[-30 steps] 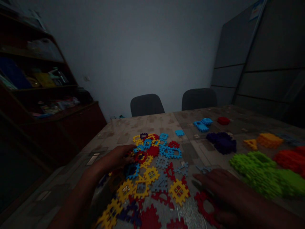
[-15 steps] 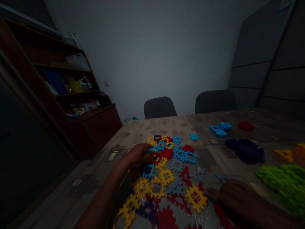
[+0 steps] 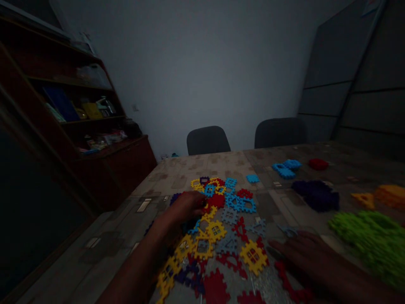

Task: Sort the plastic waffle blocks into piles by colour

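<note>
A scatter of flat toothed plastic tiles (image 3: 221, 223) in yellow, red, blue, grey and purple lies on the patterned table (image 3: 177, 173). My left hand (image 3: 185, 207) reaches into the left side of the scatter with fingers curled over tiles near a red one (image 3: 217, 200); the dim light hides whether it grips any. My right hand (image 3: 300, 253) lies flat, fingers stretched toward a yellow tile (image 3: 253, 255), resting on a red ring-shaped tile (image 3: 286, 274).
Sorted heaps stand to the right: green (image 3: 370, 236), purple (image 3: 316, 194), blue (image 3: 286, 167), red (image 3: 318, 164), orange (image 3: 387, 194). Two dark chairs (image 3: 207, 140) face the far table edge. A wooden shelf unit (image 3: 79, 126) stands at left. The room is very dim.
My left hand shifted slightly inward over the tiles near the red one. My right hand stayed flat. The view swung left, then settled.
</note>
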Tool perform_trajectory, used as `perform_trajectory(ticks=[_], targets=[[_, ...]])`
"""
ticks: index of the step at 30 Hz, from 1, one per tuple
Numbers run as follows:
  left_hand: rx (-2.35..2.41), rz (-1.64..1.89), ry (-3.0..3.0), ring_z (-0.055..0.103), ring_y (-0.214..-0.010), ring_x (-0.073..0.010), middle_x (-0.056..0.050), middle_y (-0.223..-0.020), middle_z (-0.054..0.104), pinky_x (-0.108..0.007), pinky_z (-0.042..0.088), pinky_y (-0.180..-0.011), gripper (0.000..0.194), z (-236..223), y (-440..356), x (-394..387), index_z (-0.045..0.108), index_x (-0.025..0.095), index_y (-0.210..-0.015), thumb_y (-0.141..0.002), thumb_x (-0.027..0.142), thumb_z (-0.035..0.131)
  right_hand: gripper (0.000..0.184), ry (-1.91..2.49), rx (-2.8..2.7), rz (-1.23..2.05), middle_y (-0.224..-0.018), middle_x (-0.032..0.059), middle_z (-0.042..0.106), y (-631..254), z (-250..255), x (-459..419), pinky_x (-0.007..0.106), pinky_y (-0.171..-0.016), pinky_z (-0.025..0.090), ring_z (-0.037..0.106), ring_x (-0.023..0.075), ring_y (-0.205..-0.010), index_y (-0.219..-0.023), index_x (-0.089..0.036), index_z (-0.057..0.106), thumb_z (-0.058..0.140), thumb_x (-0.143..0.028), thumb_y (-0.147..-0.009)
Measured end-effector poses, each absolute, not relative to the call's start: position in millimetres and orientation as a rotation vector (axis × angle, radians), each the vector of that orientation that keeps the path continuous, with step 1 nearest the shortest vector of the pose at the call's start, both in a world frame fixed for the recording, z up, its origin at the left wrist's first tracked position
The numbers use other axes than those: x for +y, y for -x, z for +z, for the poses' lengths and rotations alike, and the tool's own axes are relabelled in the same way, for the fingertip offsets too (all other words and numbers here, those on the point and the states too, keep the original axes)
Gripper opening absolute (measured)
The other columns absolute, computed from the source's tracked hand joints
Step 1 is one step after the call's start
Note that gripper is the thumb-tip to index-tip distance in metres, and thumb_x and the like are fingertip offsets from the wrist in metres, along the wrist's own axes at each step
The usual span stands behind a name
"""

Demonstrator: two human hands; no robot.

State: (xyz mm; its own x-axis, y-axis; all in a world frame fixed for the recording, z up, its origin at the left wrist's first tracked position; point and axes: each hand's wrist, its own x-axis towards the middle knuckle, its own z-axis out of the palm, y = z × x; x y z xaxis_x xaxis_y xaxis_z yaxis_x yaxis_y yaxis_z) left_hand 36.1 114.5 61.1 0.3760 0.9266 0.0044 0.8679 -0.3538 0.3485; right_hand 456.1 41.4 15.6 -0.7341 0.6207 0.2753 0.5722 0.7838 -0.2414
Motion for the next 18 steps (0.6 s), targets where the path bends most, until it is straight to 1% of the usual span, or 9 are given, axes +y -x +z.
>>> perform_trajectory(ticks=[2,5,7,10,12,15,18], targets=[[1.593,0.366,-2.337,0.070,-0.121,-0.0336,-0.013,-0.130,0.076,-0.045,0.052,-0.107,0.034,63,-33,115,0.075,0.020,-0.121,-0.087,0.020,0.073,0.117,0.887,-2.646,0.148,-0.139,0.0034,0.073,-460,11,40,0.046,-0.100,0.056,0.070,0.0373,-0.120,-0.166,-0.042,0.041,0.075,-0.003,-0.060],[1.556,0.504,-2.311,0.068,-0.127,-0.0349,-0.014,-0.141,0.073,-0.048,0.049,-0.112,0.042,69,-30,114,0.071,0.022,-0.131,-0.089,0.030,0.069,0.119,0.855,-2.655,0.073,-0.150,0.0051,0.067,-465,0,40,0.050,-0.100,0.057,0.066,0.0394,-0.129,-0.170,-0.041,0.029,0.075,-0.008,-0.066],[1.521,0.592,-2.284,0.067,-0.129,-0.0365,-0.015,-0.143,0.072,-0.051,0.048,-0.114,0.045,73,-32,112,0.071,0.021,-0.132,-0.090,0.037,0.068,0.120,0.836,-2.651,0.063,-0.152,0.0060,0.065,-466,-5,40,0.051,-0.099,0.057,0.065,0.0397,-0.130,-0.172,-0.041,0.024,0.075,-0.009,-0.068],[1.481,0.705,-2.212,0.065,-0.132,-0.0396,-0.019,-0.143,0.072,-0.055,0.044,-0.117,0.051,77,-41,109,0.072,0.018,-0.131,-0.088,0.045,0.071,0.121,0.791,-2.644,0.129,-0.146,0.0053,0.069,-463,-8,41,0.050,-0.101,0.056,0.068,0.0367,-0.123,-0.171,-0.040,0.027,0.073,-0.005,-0.064],[1.436,0.765,-2.145,0.065,-0.132,-0.0396,-0.020,-0.143,0.072,-0.055,0.043,-0.118,0.054,78,-50,106,0.072,0.017,-0.131,-0.087,0.047,0.074,0.120,0.778,-2.642,0.155,-0.144,0.0054,0.070,-462,-10,41,0.051,-0.105,0.055,0.069,0.0357,-0.122,-0.171,-0.040,0.029,0.072,-0.003,-0.065],[1.335,0.832,-2.015,0.065,-0.134,-0.0367,-0.017,-0.148,0.070,-0.052,0.044,-0.119,0.058,77,-65,101,0.070,0.018,-0.135,-0.085,0.047,0.077,0.119,0.832,-2.644,0.150,-0.150,0.0071,0.067,-468,-14,42,0.054,-0.106,0.056,0.066,0.0391,-0.130,-0.171,-0.040,0.030,0.076,-0.005,-0.067],[1.219,0.868,-1.848,0.064,-0.138,-0.0337,-0.016,-0.152,0.067,-0.048,0.048,-0.117,0.068,73,-82,95,0.063,0.020,-0.143,-0.084,0.049,0.079,0.113,0.948,-2.657,0.130,-0.159,0.0075,0.060,-474,-14,44,0.057,-0.105,0.059,0.059,0.0434,-0.141,-0.171,-0.042,0.031,0.085,-0.017,-0.075]])
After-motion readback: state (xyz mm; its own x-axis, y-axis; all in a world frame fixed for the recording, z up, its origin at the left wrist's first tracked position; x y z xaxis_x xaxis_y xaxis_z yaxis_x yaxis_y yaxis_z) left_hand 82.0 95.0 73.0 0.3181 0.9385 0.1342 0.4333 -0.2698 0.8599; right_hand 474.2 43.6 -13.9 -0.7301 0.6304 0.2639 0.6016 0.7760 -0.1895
